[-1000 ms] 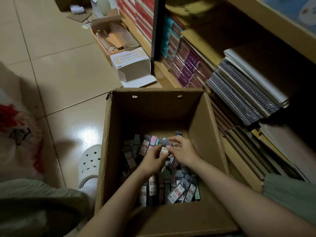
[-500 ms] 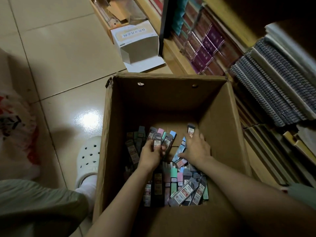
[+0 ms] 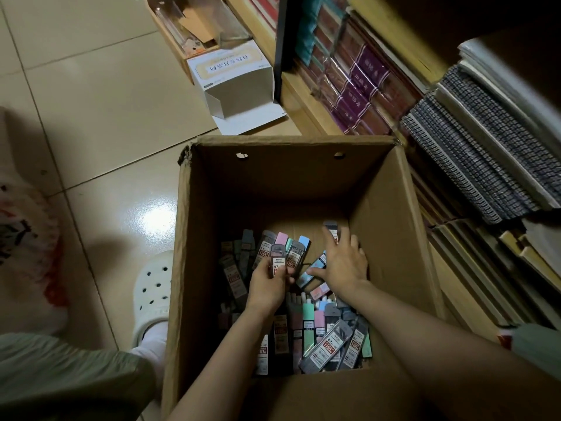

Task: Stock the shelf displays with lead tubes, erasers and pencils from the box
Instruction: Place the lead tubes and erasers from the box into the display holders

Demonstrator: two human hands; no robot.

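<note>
Gripping a few lead tubes (image 3: 277, 256), the left hand (image 3: 268, 284) sits inside the box (image 3: 391, 226). The right hand (image 3: 344, 262) lies spread flat on loose tubes.

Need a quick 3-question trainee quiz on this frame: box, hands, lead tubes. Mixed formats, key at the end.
1. True or false: the left hand holds a small bunch of lead tubes upright inside the cardboard box.
2. Where does the right hand reach? A) to a shelf B) to the white carton on the floor C) to the far right corner of the box floor, fingers spread over a grey-capped tube.
3. Fill in: the white carton lies on the floor ___ the cardboard box, beside the shelving.

Key: 1 true; 2 C; 3 beyond.
</note>
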